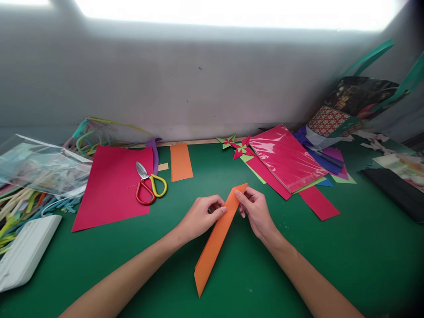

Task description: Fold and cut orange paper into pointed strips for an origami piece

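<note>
A folded strip of orange paper point(215, 245) slants across the middle of the head view, its two ends cut or folded to points. My left hand point(202, 216) pinches its left edge between thumb and fingers. Near the upper end, my right hand point(257, 211) grips the paper with the thumb on top and the fingers behind. Farther back lies a flat orange paper rectangle point(181, 162). Scissors point(145, 185) with one red and one yellow handle rest on a large red sheet point(109, 190) at the left.
Folded red and green paper stars point(240, 146) sit near the wall. Right of them is a plastic-wrapped red paper pack point(286, 157) over coloured sheets. A patterned bag point(351, 106), a black pouch point(394, 192), a white device point(28, 251) and heaped paper strips point(20, 210) flank the green tabletop point(159, 282).
</note>
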Demonstrator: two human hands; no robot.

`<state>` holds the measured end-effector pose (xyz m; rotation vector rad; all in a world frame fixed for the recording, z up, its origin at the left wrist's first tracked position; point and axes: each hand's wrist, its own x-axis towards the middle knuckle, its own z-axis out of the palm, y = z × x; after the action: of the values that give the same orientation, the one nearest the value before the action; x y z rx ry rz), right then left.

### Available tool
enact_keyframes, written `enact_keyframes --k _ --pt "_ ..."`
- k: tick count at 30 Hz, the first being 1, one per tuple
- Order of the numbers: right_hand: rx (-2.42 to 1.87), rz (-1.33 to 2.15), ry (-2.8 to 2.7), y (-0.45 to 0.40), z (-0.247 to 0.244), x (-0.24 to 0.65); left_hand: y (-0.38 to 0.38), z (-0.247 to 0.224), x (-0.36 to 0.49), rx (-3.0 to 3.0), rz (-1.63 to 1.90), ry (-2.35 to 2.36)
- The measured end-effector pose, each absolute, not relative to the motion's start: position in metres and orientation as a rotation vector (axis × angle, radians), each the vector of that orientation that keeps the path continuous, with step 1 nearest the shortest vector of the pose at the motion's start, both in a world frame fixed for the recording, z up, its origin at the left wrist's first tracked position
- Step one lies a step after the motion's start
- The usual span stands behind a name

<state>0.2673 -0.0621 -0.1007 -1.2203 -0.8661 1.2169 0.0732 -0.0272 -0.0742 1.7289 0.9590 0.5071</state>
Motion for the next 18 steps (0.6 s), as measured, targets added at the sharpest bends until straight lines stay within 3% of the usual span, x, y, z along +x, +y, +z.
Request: enact_keyframes --k 18 --pt "-1.256 1.143 -0.819 -0.063 -0.107 0.268 -0.038 -0.083 0.075 1.731 0.473 0.930"
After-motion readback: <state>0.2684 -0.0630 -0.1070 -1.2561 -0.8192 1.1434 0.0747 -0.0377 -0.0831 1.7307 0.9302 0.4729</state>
